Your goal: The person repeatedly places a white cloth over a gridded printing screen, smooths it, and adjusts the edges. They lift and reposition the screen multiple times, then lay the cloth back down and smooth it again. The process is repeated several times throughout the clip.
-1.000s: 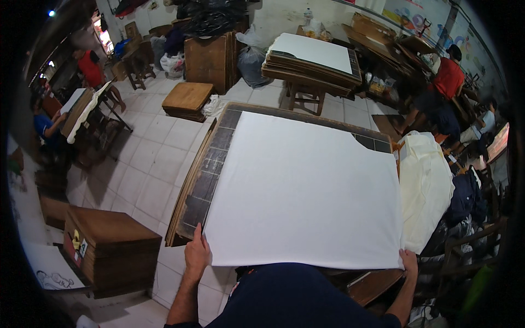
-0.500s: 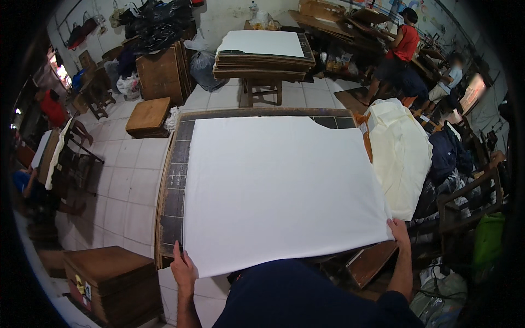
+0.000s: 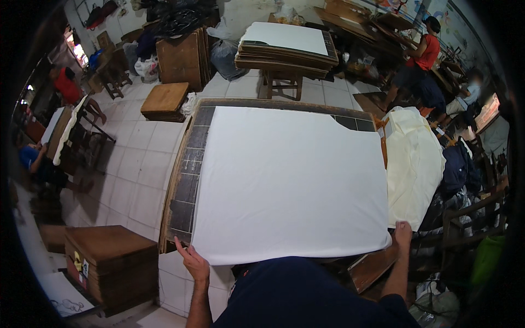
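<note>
A white cloth (image 3: 295, 180), with a curved cutout at its far right corner, lies over a dark, grid-lined board (image 3: 183, 188) in front of me. Its near edge hangs close to my body. By the near left corner is my left hand (image 3: 196, 262), index finger stretched out and the thumb side near the cloth's edge. My right hand (image 3: 403, 235) is just right of the near right corner, at the lower end of a cream cloth bundle (image 3: 413, 164). Its fingers are curled together; what they hold, if anything, is hidden.
Stacked brown boards (image 3: 109, 268) stand at the near left, and a lower stack (image 3: 165, 101) lies beyond. Behind the board, a stool (image 3: 281, 85) carries more boards topped with white cloth (image 3: 287, 37). A person in red (image 3: 424, 52) stands at the far right; others are left and right.
The white cloth's near right corner has left my right fingers and lies flatter, the near edge straighter. My right hand is now apart from it. The whole view has shifted slightly.
</note>
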Demonstrator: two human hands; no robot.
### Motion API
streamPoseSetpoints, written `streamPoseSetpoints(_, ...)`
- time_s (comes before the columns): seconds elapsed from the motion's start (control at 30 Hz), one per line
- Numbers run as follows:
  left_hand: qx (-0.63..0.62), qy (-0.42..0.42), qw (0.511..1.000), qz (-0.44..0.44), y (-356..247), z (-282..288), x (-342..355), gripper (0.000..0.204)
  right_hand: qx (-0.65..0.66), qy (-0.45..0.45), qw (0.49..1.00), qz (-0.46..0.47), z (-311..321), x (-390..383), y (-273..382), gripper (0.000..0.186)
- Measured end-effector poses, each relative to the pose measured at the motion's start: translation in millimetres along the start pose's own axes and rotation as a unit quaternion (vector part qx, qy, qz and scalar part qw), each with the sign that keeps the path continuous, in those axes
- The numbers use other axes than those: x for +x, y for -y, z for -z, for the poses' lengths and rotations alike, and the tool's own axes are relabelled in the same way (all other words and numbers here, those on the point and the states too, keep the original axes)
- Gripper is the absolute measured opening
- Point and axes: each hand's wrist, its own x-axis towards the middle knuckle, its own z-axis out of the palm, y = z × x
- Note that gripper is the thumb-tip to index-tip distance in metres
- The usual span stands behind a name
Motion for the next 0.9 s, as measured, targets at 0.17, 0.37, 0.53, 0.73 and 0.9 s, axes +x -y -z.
streamPoseSetpoints(0.17,-0.037,-0.040,0.998,0.025,10.5,-9.3,-2.8,0.056,0.010,-0.040,0.909,0.414,-90.3,-26.2,179.0,0.047)
streamPoseSetpoints(0.37,-0.081,-0.071,0.993,0.056,12.0,-14.5,-2.1,0.060,-0.125,0.151,0.722,0.663,-151.7,-36.6,362.9,0.062)
streamPoseSetpoints(0.53,-0.079,-0.071,0.991,0.085,3.4,-14.5,-2.2,0.059,-0.147,0.094,0.752,0.635,-203.1,53.5,449.3,0.061)
streamPoseSetpoints(0.73,-0.082,-0.124,0.982,0.116,0.6,-25.4,-6.8,0.055,-0.240,0.042,0.836,0.493,-244.2,90.1,525.5,0.059)
streamPoseSetpoints(0.9,0.034,-0.143,0.986,0.074,-3.8,-25.1,-2.5,0.052,-0.078,0.114,0.704,0.697,-295.4,-6.1,557.8,0.062)
